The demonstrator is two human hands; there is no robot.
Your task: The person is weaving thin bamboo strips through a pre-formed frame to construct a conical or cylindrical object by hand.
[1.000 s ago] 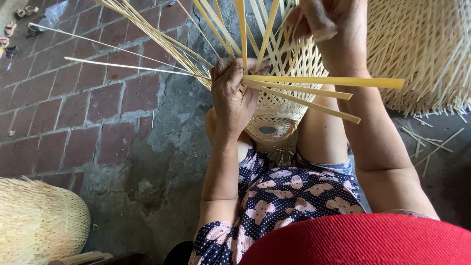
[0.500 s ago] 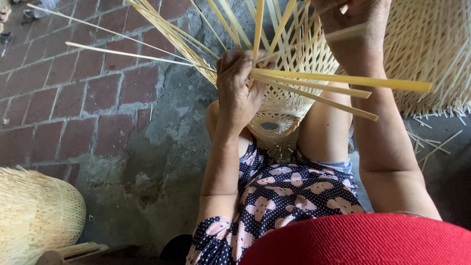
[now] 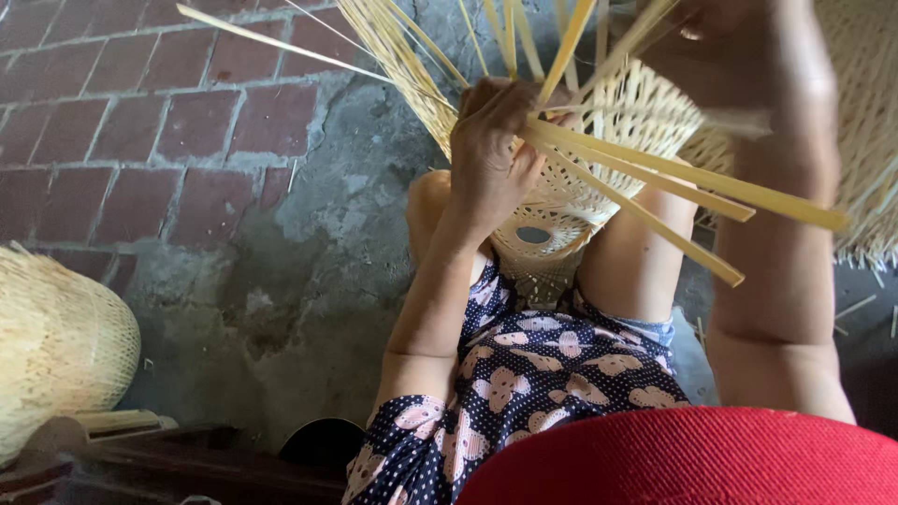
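A half-woven pale bamboo basket (image 3: 599,168) rests between my knees, its loose strips (image 3: 673,178) fanning out to the right and upward. My left hand (image 3: 496,150) grips the basket's woven rim among the upright strips. My right hand (image 3: 739,37) is at the top edge, blurred, with its fingers closed on a bamboo strip near the basket's upper side. My lap is covered by dark blue patterned cloth (image 3: 524,374).
A finished woven bamboo basket (image 3: 56,346) lies at the lower left on the floor. Another woven piece (image 3: 870,140) stands at the right edge. Red brick paving (image 3: 140,131) and patched concrete (image 3: 318,243) lie under my legs. A red rounded object (image 3: 692,458) fills the bottom right.
The view has drifted: both hands and the basket sit higher and further right in the frame. My right hand has risen to the top edge, pulling a strip.
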